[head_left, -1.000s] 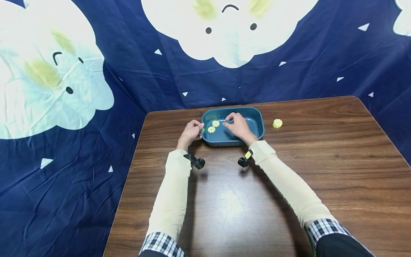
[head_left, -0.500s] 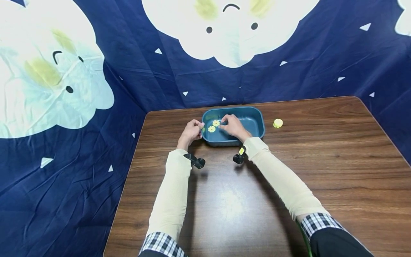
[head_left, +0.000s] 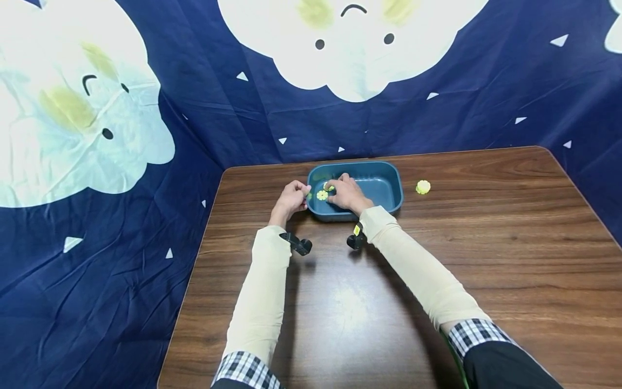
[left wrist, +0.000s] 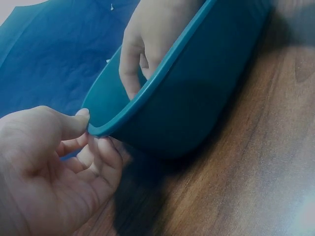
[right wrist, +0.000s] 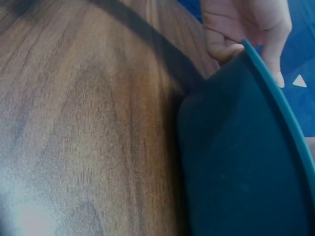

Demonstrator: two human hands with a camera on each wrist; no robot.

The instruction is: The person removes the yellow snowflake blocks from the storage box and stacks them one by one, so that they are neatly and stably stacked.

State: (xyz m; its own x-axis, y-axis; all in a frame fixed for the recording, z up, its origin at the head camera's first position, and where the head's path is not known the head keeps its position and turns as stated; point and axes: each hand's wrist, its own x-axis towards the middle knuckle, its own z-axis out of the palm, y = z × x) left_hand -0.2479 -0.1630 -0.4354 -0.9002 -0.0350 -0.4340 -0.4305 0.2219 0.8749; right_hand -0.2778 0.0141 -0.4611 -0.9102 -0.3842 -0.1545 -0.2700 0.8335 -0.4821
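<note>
A teal rectangular basin [head_left: 383, 188] stands at the back of the table. At its left end my left hand [head_left: 291, 198] pinches the rim between thumb and fingers, plain in the left wrist view, where the basin wall [left wrist: 182, 108] slopes away. My right hand [head_left: 347, 194] reaches down inside, thumb and fingers bent. Its fingertips lie right at a small yellow flower-shaped piece [head_left: 326, 186], partly covering it; I cannot tell whether they grip it. A second yellow flower-shaped piece [head_left: 322, 195] lies beside it on the basin's floor. The basin's wall hides the right fingertips in both wrist views.
To the right of the basin, a yellow-green flower-shaped piece [head_left: 423, 187] lies on the wooden table [head_left: 486, 227]. A dark blue cloth [head_left: 413, 124] with white clouds hangs close behind the table's back edge and along its left side.
My right hand has moved left inside the basin, from its middle to over the rear flower-shaped piece, now partly covered. The left hand keeps its hold on the rim.
</note>
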